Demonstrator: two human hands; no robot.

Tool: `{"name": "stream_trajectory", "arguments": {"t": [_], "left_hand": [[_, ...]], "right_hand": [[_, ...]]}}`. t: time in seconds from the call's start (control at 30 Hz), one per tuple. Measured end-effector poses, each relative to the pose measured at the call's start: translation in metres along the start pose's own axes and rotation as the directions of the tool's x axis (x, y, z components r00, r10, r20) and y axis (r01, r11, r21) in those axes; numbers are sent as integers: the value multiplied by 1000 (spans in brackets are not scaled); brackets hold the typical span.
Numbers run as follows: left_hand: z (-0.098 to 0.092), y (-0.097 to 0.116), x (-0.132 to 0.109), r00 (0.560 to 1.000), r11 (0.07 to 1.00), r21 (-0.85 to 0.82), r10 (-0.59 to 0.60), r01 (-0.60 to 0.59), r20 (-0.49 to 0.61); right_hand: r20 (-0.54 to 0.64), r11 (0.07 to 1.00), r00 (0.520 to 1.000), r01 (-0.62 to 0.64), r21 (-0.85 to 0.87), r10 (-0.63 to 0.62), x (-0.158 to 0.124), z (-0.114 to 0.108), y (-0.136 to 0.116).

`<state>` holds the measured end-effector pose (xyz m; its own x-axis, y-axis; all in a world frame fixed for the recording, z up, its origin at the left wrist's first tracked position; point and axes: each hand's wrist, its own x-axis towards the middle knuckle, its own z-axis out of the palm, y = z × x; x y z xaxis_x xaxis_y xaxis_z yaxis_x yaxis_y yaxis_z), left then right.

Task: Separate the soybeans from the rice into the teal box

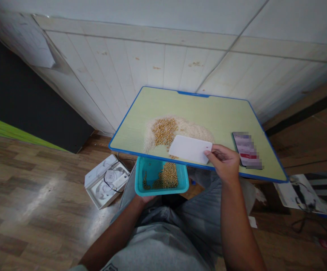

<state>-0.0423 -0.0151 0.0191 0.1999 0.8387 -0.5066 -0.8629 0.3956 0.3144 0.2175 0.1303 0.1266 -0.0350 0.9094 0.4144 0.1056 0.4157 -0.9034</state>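
My right hand pinches the right end of a flat white scraper, which lies low over the front part of the green board. By the scraper's left end is a heap of yellow soybeans. Pale grains that look like rice spread around and behind the beans. Below the board's front edge, my left hand supports a teal plastic tub from underneath; its fingers are mostly hidden. Inside the tub, more soybeans are gathered toward the right side.
A phone lies at the board's right side. The board has a blue rim and stands against a white panelled wall. On the floor at left sits an opened white box with a cable. Cables and papers are at lower right.
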Motion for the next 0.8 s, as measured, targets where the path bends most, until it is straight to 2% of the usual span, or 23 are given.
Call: {"name": "stream_trajectory", "arguments": {"t": [0.33, 0.47, 0.6, 0.73, 0.8], "left_hand": [[5, 0, -4, 996, 999, 37, 5, -2, -94], [15, 1, -6, 990, 1000, -24, -11, 8, -144], [22, 2, -8, 990, 997, -71, -29, 19, -139], [8, 1, -5, 988, 996, -81, -52, 40, -146], [-4, -1, -1, 998, 998, -66, -28, 24, -59]], "right_hand": [[48, 1000, 999, 22, -6, -21, 0, -1, -2], [54, 999, 998, 40, 4, -41, 0, -1, -3], [66, 999, 997, 42, -9, -41, 0, -2, -3], [81, 999, 996, 32, -32, -29, 0, -2, -2], [87, 999, 996, 31, -32, -28, 0, -2, -2]]}}
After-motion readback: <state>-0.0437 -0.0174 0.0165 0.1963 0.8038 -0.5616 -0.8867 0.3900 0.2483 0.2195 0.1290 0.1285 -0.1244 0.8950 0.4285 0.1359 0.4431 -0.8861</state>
